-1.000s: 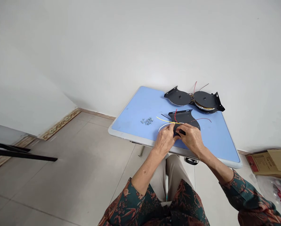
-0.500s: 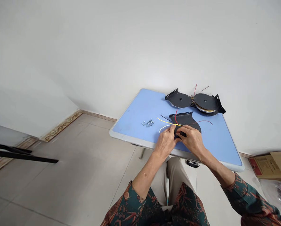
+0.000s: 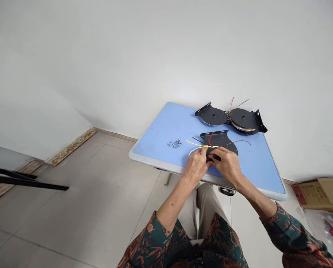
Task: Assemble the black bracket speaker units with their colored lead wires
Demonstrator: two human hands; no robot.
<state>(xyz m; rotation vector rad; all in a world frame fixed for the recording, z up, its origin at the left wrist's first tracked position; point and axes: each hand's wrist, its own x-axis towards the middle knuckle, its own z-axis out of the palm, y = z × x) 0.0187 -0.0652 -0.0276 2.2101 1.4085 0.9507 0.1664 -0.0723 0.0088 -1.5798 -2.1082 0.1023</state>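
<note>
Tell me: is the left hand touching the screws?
Apart. The head view shows bare blue table between the screws and the left hand, which pinches wires by the plate.

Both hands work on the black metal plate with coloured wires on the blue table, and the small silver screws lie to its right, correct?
Not quite. The head view shows the small silver screws left of the black metal plate with coloured wires. Left hand and right hand are on it, on the blue table.
</note>
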